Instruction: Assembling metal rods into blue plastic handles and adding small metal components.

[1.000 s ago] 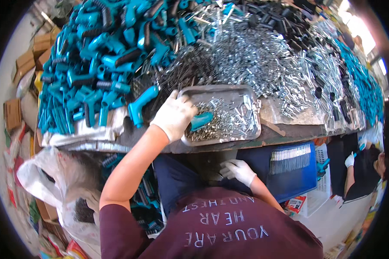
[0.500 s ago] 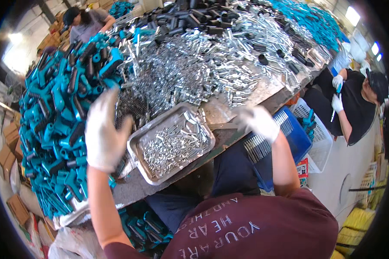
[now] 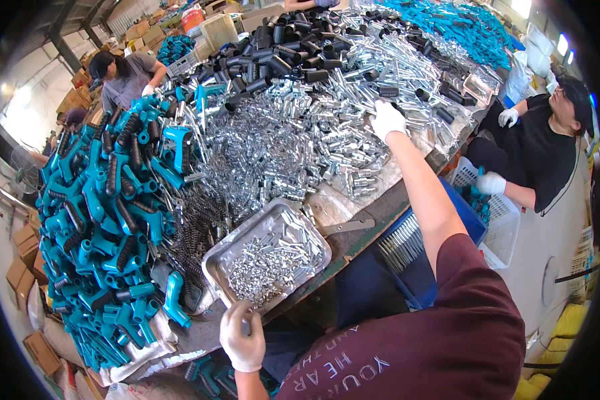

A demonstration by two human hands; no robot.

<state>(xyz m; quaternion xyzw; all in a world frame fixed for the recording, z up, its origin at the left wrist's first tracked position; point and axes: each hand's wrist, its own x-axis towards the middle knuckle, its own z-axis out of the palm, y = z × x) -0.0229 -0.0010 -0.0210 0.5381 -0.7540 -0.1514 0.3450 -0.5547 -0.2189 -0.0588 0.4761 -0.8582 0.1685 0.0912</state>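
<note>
My left hand (image 3: 242,340), in a white glove, is beside the near corner of a metal tray (image 3: 210,267). Its fingers are curled toward the thumb, and anything in them is too small to make out. In the tray lie small silver fittings (image 3: 263,267) and short metal pins. My right hand (image 3: 387,121), also gloved, reaches far over the table into a pile of silver metal tubes (image 3: 353,143). Its fingers are drawn together among the tubes, with the tips hidden. Left of the tray are dark coiled springs (image 3: 210,217) and a heap of teal pistol-shaped handles (image 3: 103,193) with black grips.
Black sleeves (image 3: 280,60) are heaped at the far side, with more teal parts (image 3: 447,30) behind. A flat metal bar (image 3: 350,226) lies by the tray. Right of me are a blue bin (image 3: 420,283) of metal rods and a white crate (image 3: 503,233). One co-worker (image 3: 557,147) sits right, another (image 3: 123,77) far left.
My right hand has stretched forward from the table's edge into the metal tubes. My left hand has come down from the teal handles to the tray's near corner, its fingers curling.
</note>
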